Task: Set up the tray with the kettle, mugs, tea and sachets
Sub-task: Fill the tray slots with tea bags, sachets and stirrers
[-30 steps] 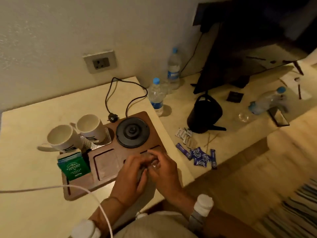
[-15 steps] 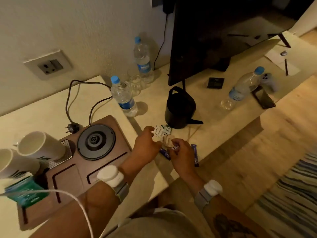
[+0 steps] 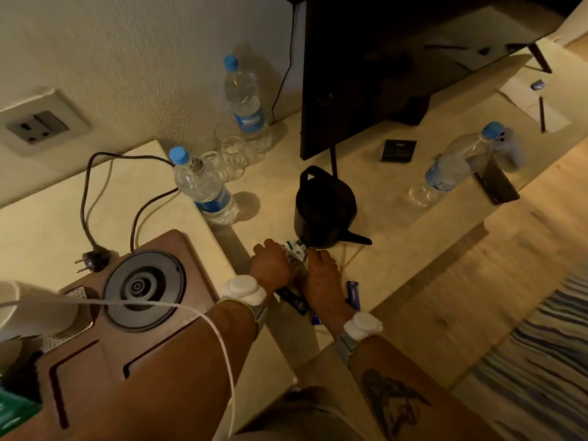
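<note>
The brown wooden tray (image 3: 105, 354) lies at lower left with the round black kettle base (image 3: 144, 289) on it and a white mug (image 3: 35, 310) at its left edge. On the lower counter to the right stands the black kettle (image 3: 324, 211). Just in front of it, my left hand (image 3: 270, 265) and my right hand (image 3: 321, 278) meet over a small pile of white sachets (image 3: 296, 249), fingers curled onto them. Blue sachets (image 3: 352, 294) lie beside and under my right wrist. A green tea packet (image 3: 12, 412) shows at the bottom left corner.
Three water bottles (image 3: 206, 189) (image 3: 245, 103) (image 3: 458, 163) and clear glasses (image 3: 235, 151) stand on the counters. A dark TV (image 3: 397, 58) leans at the back. The plug and cable (image 3: 92, 259) lie left of the kettle base, below a wall socket (image 3: 38, 125). A striped rug (image 3: 547, 345) covers the floor at right.
Both hands left the tray and reached right to the sachets by the kettle; since half a second ago they have closed in on the white sachets. The view swung right.
</note>
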`<state>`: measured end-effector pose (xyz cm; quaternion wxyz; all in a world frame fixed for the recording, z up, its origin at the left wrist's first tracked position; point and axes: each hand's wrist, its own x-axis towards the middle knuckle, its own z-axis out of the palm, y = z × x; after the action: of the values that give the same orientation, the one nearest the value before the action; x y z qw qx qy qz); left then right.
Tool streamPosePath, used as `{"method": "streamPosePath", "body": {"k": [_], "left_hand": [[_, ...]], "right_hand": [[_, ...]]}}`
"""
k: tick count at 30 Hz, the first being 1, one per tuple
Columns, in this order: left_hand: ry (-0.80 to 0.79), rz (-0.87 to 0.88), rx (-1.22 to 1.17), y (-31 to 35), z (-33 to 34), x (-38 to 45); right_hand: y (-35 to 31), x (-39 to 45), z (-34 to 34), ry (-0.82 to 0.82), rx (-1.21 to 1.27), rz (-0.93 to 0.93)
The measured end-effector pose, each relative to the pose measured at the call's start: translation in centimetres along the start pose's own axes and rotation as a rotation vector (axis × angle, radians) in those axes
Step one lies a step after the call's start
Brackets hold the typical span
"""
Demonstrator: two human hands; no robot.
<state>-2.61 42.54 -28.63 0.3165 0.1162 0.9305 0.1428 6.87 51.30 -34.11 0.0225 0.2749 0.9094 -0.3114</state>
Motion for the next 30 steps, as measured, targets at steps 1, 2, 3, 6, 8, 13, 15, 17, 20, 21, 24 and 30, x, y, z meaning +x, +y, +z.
{"method": "streamPosePath", "body": {"k": [1,2,3,6,8,13,15,17,20,21,24,30], "left_hand": [[0.015,0.006,0.023,0.2,0.4,0.3],[0.039,0.008,0.053,0.5,0.8,0.5],[0.074,0.005,0.086,0.7,0.9,0.8],[0.172,-0.052,0.171,1.4,1.1,1.0],[0.264,-0.099,0.173,1.1,0.9,1.6],[-0.029,-0.002,-0.072,-0.1,0.1,3.7],[-0.020,0.021,-0.124,0.0,-0.4,3.7],[-0.004,0.043,-0.114,0.1,-0.7,3.6],[-0.001,0.022,-0.060,0.0,-1.4,3.5],[0.006,0.031,-0.059,-0.1,-1.8,3.4],[0.043,0.082,-0.057,-0.5,-3.1,3.3],[0.148,0.166,-0.096,-1.4,-6.6,2.7]], "right_hand": [[0.0,0.1,0.2,0.015,0.001,-0.005],[-0.1,0.2,0.4,0.034,0.006,-0.011],[-0.1,0.3,0.6,0.056,0.015,-0.016],[-0.2,0.3,0.8,0.108,0.037,-0.043],[-0.3,0.8,1.0,0.100,0.056,-0.041],[-0.2,1.5,1.5,0.047,0.072,-0.008],[-0.1,1.6,1.5,0.035,0.084,0.001],[-0.1,1.7,1.5,0.030,0.104,0.008],[0.1,1.7,1.3,0.026,0.132,0.024],[0.1,1.5,1.2,0.028,0.137,0.032],[0.3,0.8,1.2,0.036,0.144,0.058],[-0.5,-0.4,0.6,0.141,0.098,0.046]]}}
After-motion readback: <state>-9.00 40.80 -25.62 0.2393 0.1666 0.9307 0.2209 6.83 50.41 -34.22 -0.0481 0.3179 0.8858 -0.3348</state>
